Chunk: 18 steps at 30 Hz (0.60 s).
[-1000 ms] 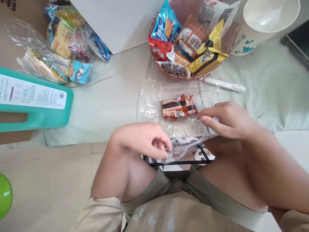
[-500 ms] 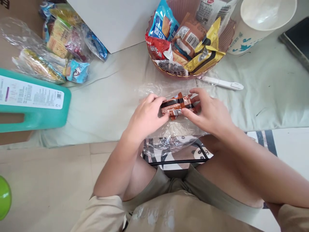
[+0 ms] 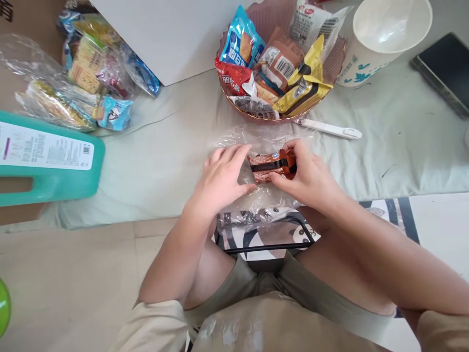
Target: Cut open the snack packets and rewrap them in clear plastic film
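Observation:
A small brown snack packet (image 3: 270,165) lies on a clear plastic bag (image 3: 256,198) spread over a pale green cloth (image 3: 164,156). My right hand (image 3: 311,173) curls its fingers around the packet's right end and pinches it. My left hand (image 3: 220,178) rests flat on the plastic just left of the packet, fingers stretched out and touching its left end. The bag's near edge hangs down over a panda-print item (image 3: 278,234) in front of my knees.
A pink bowl (image 3: 335,61) full of wrapped snacks stands behind the hands, with a white clip (image 3: 328,128) beside it. A white cup (image 3: 381,34) and a dark phone (image 3: 441,73) are at the right. A teal jug (image 3: 47,166) and bagged snacks (image 3: 84,73) lie at the left.
Both hands moved up from the bag's near edge to the brown packet. My right hand has closed over its right end and my left hand has flattened beside it.

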### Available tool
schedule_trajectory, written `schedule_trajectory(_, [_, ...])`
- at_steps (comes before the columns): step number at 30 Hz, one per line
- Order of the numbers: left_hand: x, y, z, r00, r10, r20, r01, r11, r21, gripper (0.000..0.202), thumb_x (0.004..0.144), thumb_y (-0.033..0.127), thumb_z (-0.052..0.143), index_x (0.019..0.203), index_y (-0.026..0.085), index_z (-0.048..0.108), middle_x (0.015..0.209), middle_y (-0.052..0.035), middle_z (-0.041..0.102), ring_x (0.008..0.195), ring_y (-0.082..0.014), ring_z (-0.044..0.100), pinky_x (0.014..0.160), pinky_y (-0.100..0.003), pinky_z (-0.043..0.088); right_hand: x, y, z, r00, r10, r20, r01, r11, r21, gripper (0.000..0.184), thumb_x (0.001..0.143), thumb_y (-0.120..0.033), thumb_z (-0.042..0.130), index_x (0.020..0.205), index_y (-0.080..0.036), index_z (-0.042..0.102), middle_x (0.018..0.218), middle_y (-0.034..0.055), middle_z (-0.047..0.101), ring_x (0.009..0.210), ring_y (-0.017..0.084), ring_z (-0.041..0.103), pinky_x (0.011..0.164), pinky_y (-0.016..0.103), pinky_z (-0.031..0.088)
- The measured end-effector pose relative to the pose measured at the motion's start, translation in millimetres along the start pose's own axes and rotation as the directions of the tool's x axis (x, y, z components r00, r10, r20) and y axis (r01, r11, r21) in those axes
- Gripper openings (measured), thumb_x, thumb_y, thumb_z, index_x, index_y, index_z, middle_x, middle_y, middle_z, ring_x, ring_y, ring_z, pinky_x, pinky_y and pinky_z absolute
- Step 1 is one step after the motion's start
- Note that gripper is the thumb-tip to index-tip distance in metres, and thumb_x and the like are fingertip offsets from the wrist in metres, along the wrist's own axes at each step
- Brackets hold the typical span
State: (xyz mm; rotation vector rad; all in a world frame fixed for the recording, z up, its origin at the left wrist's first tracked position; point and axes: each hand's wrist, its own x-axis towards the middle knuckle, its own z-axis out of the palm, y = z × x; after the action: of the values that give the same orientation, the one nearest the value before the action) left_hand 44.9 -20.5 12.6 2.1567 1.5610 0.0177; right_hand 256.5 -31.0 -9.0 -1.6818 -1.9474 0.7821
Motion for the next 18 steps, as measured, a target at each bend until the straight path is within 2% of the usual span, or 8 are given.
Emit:
schedule_trajectory(4, [-3, -3, -3.1, 0.996, -0.061, 0.07, 0.054, 0.994, 0.094, 0.085, 0.081, 0.036, 0.083, 0.158, 0.028, 0.046, 0.172, -0.0097, 0.038, 0.154, -0.0428, 0.035, 0.118, -0.064, 0.043, -4, 6, -3, 0.989, -0.097, -0.109, 0.097, 0.995, -0.005, 0.033, 0.076, -0.035, 0.065, 0.101, -0.023, 0.049, 0.106, 0.0103, 0.059, 0.09, 0.024, 0.061, 0.076, 0.037, 0.051])
schedule_trajectory(8, [-5, -5, -9.3, 0.985, -0.105, 0.135, 0.088, 0.988, 0.126, 0.089, 0.081, 0.036, 0.082, 0.161, 0.026, 0.043, 0.176, -0.0101, 0.028, 0.16, -0.0438, 0.026, 0.121, -0.069, 0.037, -7, 4, -9, 0.988, -0.15, -0.032, 0.151, 0.988, 0.043, 0.024, 0.079, -0.035, 0.064, 0.094, -0.023, 0.049, 0.086, 0.0032, 0.057, 0.074, 0.019, 0.057, 0.069, 0.034, 0.048])
schedule_trajectory(11, [-6, -7, -12.3, 0.977, -0.124, 0.174, 0.103, 0.986, 0.129, 0.092, 0.08, 0.035, 0.083, 0.162, 0.025, 0.041, 0.178, -0.0109, 0.024, 0.162, -0.0444, 0.021, 0.123, -0.071, 0.033, -6, -1, -14, 0.993, -0.11, 0.046, 0.105, 0.989, 0.106, 0.022, 0.077, -0.03, 0.062, 0.092, -0.024, 0.048, 0.078, 0.0007, 0.06, 0.067, 0.017, 0.056, 0.062, 0.032, 0.045])
schedule_trajectory(13, [-7, -7, -13.1, 0.977, -0.119, 0.175, 0.098, 0.988, 0.123, 0.092, 0.08, 0.035, 0.083, 0.161, 0.025, 0.042, 0.178, -0.0116, 0.024, 0.162, -0.0449, 0.021, 0.123, -0.071, 0.033, -5, -2, -17, 0.994, -0.093, 0.056, 0.083, 0.984, 0.157, 0.024, 0.074, -0.027, 0.063, 0.092, -0.024, 0.048, 0.076, 0.0, 0.063, 0.062, 0.016, 0.055, 0.058, 0.031, 0.045])
schedule_trajectory(15, [-9, -7, -13.5, 0.982, -0.108, 0.157, 0.09, 0.989, 0.118, 0.09, 0.079, 0.034, 0.083, 0.16, 0.027, 0.044, 0.177, -0.0122, 0.026, 0.16, -0.0458, 0.024, 0.121, -0.071, 0.036, -4, -1, -21, 0.993, -0.122, -0.003, 0.12, 0.971, 0.207, 0.028, 0.072, -0.025, 0.065, 0.092, -0.025, 0.046, 0.085, 0.0025, 0.069, 0.064, 0.016, 0.057, 0.059, 0.032, 0.046])
schedule_trajectory(18, [-10, -6, -14.4, 0.988, -0.086, 0.131, 0.071, 0.99, 0.119, 0.09, 0.078, 0.031, 0.082, 0.16, 0.027, 0.044, 0.175, -0.0144, 0.03, 0.157, -0.0462, 0.031, 0.116, -0.067, 0.042, -3, 1, -26, 0.975, -0.162, -0.15, 0.2, 0.935, 0.292, 0.032, 0.072, -0.023, 0.068, 0.094, -0.026, 0.045, 0.106, 0.0078, 0.074, 0.075, 0.018, 0.063, 0.063, 0.033, 0.049])
